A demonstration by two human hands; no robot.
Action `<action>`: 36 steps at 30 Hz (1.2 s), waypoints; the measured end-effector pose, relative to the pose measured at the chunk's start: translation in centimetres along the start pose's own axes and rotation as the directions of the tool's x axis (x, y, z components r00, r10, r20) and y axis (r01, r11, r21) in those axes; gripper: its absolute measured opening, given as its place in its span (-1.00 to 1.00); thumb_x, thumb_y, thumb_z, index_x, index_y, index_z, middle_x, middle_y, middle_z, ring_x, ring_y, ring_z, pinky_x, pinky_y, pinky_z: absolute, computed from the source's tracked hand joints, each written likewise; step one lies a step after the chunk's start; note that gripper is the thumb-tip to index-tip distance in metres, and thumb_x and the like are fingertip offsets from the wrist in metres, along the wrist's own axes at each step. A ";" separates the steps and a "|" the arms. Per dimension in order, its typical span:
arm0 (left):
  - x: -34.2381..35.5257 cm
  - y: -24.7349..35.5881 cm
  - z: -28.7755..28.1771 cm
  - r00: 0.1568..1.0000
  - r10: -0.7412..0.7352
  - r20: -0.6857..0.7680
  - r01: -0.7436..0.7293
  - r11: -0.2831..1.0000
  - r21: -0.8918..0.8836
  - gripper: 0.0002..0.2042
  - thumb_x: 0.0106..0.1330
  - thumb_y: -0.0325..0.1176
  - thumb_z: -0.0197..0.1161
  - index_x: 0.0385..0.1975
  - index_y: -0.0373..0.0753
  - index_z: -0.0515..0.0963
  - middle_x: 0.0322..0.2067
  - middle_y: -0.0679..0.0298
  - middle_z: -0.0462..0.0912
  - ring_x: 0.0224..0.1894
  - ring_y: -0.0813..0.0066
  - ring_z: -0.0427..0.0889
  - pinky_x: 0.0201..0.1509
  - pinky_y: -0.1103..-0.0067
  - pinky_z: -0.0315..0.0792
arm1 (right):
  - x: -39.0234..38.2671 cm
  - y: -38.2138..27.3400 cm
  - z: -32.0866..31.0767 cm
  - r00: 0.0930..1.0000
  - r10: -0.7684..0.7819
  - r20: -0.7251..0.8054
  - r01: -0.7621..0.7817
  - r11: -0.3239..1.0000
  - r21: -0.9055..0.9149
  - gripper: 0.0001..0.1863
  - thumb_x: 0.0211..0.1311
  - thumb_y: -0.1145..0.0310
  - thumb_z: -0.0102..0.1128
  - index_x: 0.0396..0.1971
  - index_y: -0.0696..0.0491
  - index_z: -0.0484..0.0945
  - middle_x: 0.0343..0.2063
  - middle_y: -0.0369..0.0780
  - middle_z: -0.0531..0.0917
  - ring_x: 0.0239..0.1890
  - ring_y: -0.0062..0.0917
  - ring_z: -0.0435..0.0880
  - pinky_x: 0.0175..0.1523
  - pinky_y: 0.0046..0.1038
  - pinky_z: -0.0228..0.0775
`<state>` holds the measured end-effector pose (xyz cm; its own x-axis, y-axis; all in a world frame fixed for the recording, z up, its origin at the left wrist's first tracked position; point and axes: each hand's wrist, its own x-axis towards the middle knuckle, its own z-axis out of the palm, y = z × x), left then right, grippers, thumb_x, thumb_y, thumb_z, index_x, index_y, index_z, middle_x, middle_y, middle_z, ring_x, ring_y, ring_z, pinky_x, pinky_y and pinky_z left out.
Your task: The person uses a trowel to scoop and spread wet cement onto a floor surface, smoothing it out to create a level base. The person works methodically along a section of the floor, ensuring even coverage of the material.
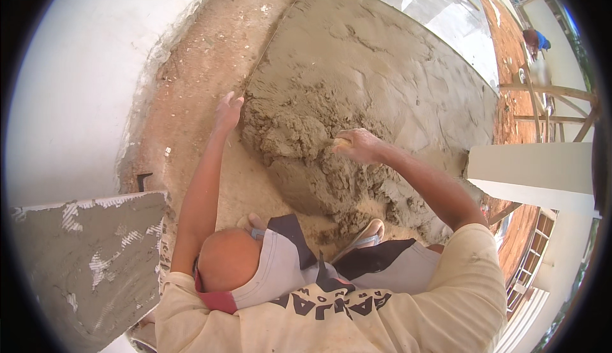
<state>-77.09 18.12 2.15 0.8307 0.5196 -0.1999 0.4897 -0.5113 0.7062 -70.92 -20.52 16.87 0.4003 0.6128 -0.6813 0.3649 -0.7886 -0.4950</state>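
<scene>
Wet mortar bed (pixel 382 79) over bare sandy floor (pixel 204 85), right hand (pixel 358 145) gripping a tool handle in its heaped edge, left hand (pixel 227 112) open beside it, white wall (pixel 83 79) beyond.

**Bright daylight, strong fisheye bending**

The scene is lit by bright, even daylight. The white wall (pixel 70 85) at the left is nearly washed out, and glare is seen on the pale tiles (pixel 440 8) at the top. Shadows are soft. Straight edges are bent near the dark rim, where far details are blurred.
</scene>
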 end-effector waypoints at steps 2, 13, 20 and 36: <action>0.0 -0.8 0.0 0.998 -0.052 -0.031 0.053 0.999 0.005 -0.36 0.38 -0.06 0.20 0.32 -0.40 0.34 0.35 -0.09 0.32 0.44 0.04 0.23 0.49 0.32 0.11 | -1.3 -0.5 -0.7 0.998 0.058 -0.007 -0.056 0.990 0.127 -0.33 0.32 -0.07 0.10 0.29 0.06 0.41 -0.10 -0.08 0.65 -0.15 -0.38 0.67 -0.04 -0.26 0.55; -0.1 -9.3 0.1 0.995 -0.094 -0.011 0.087 0.863 0.498 -0.20 0.46 0.19 -0.16 0.54 -0.16 -0.19 0.55 0.04 -0.41 0.57 0.07 -0.52 0.53 0.06 -0.60 | 1.9 -6.3 -6.5 0.964 -0.182 -0.194 0.262 0.518 0.814 -0.67 0.40 0.12 0.05 -0.13 0.11 0.47 -0.59 -0.36 0.45 -0.65 -0.67 0.44 -0.59 -0.59 0.38; 0.5 -7.5 -0.1 0.982 -0.174 0.072 0.114 0.853 0.509 -0.19 0.47 0.21 -0.19 0.54 -0.13 -0.26 0.55 0.06 -0.49 0.57 0.07 -0.58 0.52 0.04 -0.64 | 14.3 -3.4 -4.8 0.951 -0.282 0.124 -0.195 -0.242 0.951 -0.76 0.41 0.19 -0.03 -0.27 0.07 0.43 -0.65 -0.37 0.39 -0.73 -0.71 0.34 -0.71 -0.59 0.26; 0.1 -7.4 -1.0 0.971 -0.209 0.113 0.119 0.841 0.528 -0.09 0.42 0.32 -0.20 0.53 -0.17 -0.35 0.53 0.03 -0.55 0.55 0.07 -0.66 0.50 0.04 -0.69 | 14.0 -3.0 -8.4 0.909 0.029 -0.415 -0.187 0.920 -0.345 -0.51 0.44 0.05 -0.05 0.13 0.14 0.32 -0.14 -0.01 0.69 0.02 -0.09 0.65 0.13 -0.08 0.47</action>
<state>-80.90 22.62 -2.47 0.7348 0.5338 -0.4186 0.6504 -0.7295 0.2114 -59.36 -9.14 13.37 0.7236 0.5553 -0.4100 0.5507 -0.8225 -0.1421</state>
